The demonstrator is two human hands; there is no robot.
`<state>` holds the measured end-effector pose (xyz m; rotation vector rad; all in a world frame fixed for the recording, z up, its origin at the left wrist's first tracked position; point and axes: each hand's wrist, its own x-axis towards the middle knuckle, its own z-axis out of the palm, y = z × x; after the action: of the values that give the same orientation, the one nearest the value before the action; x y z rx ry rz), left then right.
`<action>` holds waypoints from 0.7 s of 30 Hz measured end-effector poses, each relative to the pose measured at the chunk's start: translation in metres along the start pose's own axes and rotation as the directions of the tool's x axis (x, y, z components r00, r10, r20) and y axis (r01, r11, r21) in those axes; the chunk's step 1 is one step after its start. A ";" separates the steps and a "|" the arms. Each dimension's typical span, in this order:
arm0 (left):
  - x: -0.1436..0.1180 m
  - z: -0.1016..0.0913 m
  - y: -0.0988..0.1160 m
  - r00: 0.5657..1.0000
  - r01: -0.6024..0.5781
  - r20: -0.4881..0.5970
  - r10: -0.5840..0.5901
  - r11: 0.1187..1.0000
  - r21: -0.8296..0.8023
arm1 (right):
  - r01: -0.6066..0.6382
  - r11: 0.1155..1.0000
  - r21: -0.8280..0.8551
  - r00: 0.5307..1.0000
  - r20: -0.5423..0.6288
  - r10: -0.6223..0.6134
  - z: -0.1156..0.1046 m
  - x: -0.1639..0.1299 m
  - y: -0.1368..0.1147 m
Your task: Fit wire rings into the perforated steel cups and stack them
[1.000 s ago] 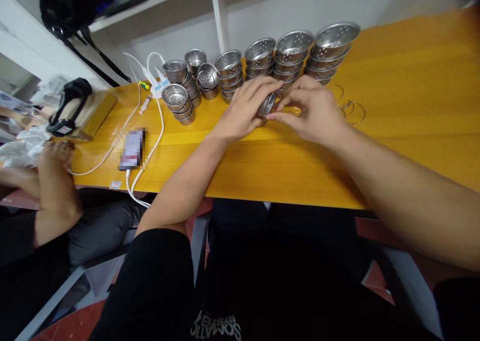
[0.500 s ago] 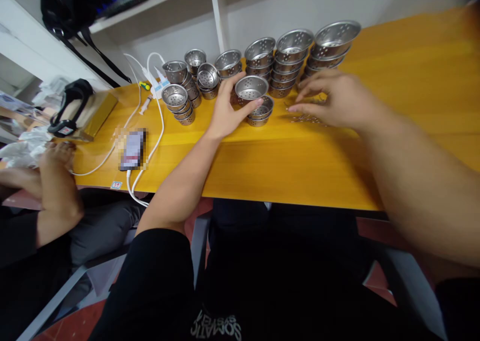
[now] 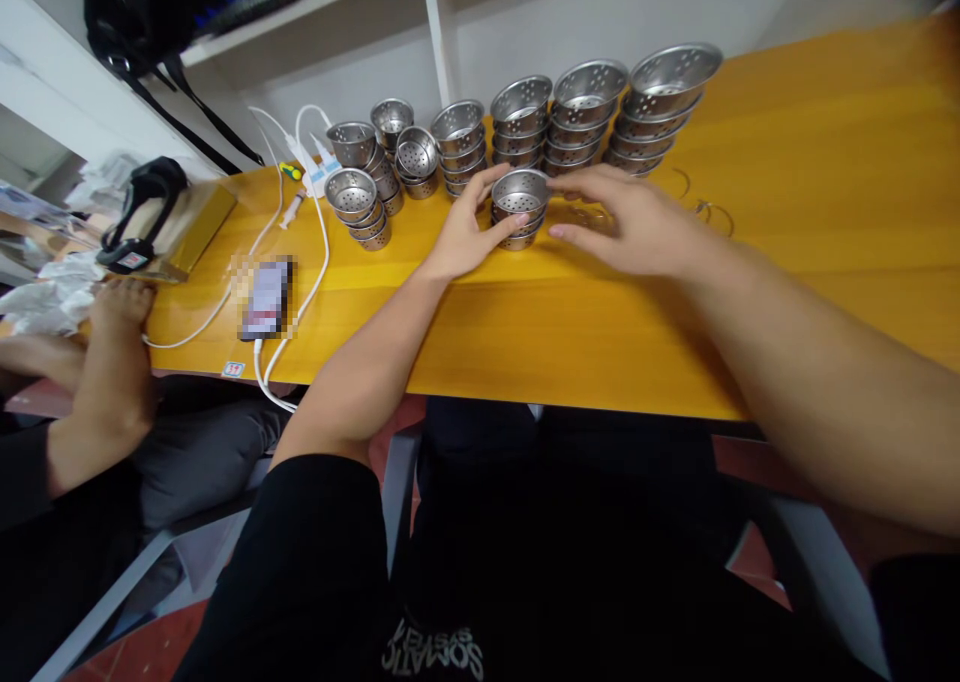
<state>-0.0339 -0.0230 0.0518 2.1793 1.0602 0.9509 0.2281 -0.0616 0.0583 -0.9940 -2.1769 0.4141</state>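
From the head camera, a small shiny metal cup with round holes (image 3: 519, 195) sits on top of a short stack of the same cups (image 3: 517, 232), near the middle of the smooth yellow wooden table (image 3: 787, 232). The cup is round, silver and open at the top. The left hand (image 3: 466, 232) curls around the cup's left side, with fingers and thumb touching it. The right hand (image 3: 634, 224) is just to the right with its fingers spread flat, and it holds nothing. Farther back stand more stacks of holed metal cups (image 3: 585, 112) in a row. Thin wire rings (image 3: 705, 212) lie on the right. A white cable (image 3: 311, 262) and a phone (image 3: 264, 297) lie on the left.
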 end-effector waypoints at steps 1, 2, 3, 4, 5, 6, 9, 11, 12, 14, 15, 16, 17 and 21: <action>0.000 0.000 0.001 1.000 0.006 0.005 -0.006 1.000 0.001 | 0.010 1.000 0.015 1.000 0.006 -0.010 0.003 0.001 -0.004; 0.000 0.000 0.002 1.000 0.019 0.009 -0.019 1.000 0.004 | 0.016 1.000 0.025 1.000 0.007 -0.016 0.005 0.001 -0.007; 0.000 0.001 0.003 0.999 0.036 0.015 -0.036 0.999 0.005 | 0.016 0.999 0.032 1.000 0.002 -0.016 0.007 0.002 -0.008; 0.000 0.001 0.004 0.998 0.052 0.022 -0.052 0.999 0.001 | 0.012 0.999 0.039 1.000 -0.006 -0.012 0.009 0.002 -0.008; 0.000 0.001 0.005 0.998 0.062 0.029 -0.062 0.998 -0.007 | 0.005 0.999 0.047 1.000 -0.012 -0.005 0.010 0.002 -0.008; 0.000 0.002 0.005 0.997 0.068 0.036 -0.067 0.998 -0.017 | -0.003 0.998 0.057 1.000 -0.016 0.004 0.010 0.002 -0.008; 0.000 0.004 0.003 0.998 0.050 0.050 -0.047 0.997 -0.053 | -0.010 0.997 0.077 1.000 -0.025 0.012 0.011 0.001 -0.007; 0.001 0.006 -0.004 0.998 0.021 0.053 -0.017 0.997 -0.080 | -0.003 0.997 0.071 0.999 -0.032 0.005 0.012 0.000 -0.006; 0.002 0.008 -0.009 0.998 0.010 0.055 -0.005 0.996 -0.084 | -0.001 0.998 0.063 0.999 -0.035 0.003 0.013 0.000 -0.006; 0.005 0.013 -0.022 0.998 -0.010 0.060 0.014 0.997 -0.074 | 0.010 0.999 0.047 0.999 -0.046 -0.007 0.016 0.000 -0.004; 0.007 0.015 -0.030 0.998 -0.021 0.060 0.025 0.998 -0.064 | 0.022 0.999 0.042 0.998 -0.057 -0.019 0.017 0.000 -0.002; 0.009 0.018 -0.039 0.997 -0.040 0.057 0.044 0.997 -0.062 | 0.037 0.998 0.041 0.997 -0.067 -0.034 0.018 0.000 0.000; 0.010 0.020 -0.046 0.996 -0.066 0.052 0.069 0.996 -0.060 | 0.054 0.998 0.042 0.996 -0.074 -0.051 0.020 0.001 0.001; 0.012 0.013 -0.055 0.986 -0.168 0.008 0.168 0.982 0.083 | 0.089 0.995 0.040 0.995 -0.049 -0.087 0.022 0.001 0.005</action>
<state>-0.0432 0.0155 0.0095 2.3681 0.9423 0.9950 0.2148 -0.0581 0.0408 -0.8729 -2.1517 0.3896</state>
